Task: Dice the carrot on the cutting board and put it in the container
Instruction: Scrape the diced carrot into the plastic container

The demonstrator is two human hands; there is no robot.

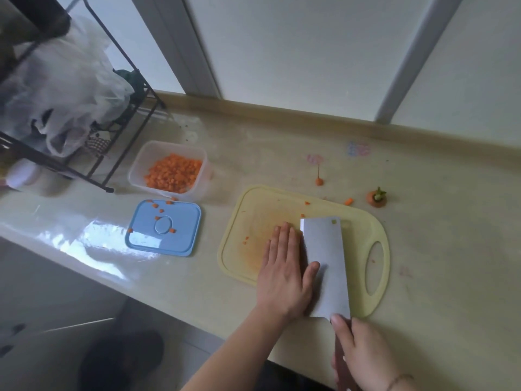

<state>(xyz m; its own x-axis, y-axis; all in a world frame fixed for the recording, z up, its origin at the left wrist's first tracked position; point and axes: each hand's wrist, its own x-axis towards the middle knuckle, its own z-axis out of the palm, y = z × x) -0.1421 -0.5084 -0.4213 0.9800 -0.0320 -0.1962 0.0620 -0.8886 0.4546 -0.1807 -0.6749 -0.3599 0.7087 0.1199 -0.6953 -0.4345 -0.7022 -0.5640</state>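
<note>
With the cleaver (324, 263) lying flat on the cutting board (304, 238), the left hand (284, 272) rests beside it, fingers (282, 235) straight and together, thumb over the blade's left edge. Right hand (363, 359) grips the handle at the near edge of the worktop (423, 170), fingers curled round it.

Key relation: the blade's long axis runs from the near edge of the board toward its far edge, and the left hand sits just left of it, palm down. No pile of dice shows on the board; if any is being swept up, the hand and blade hide it (cannot tell). Only a few stray carrot bits (245, 240) lie left of the fingers.

Most of the diced carrot (174, 173) is already in the container (138, 170), which stands well off the board's far-left corner, toward the rack (121, 108). Lid (163, 227) lies between, with a few dice spilled on it.

Carrot top (376, 198) and small offcut (348, 201) sit off the board's far-right edge.

Judgement: task near done. Any load on the blade must travel left and away, over the lid; the left hand is the nearer one to the container.
</note>
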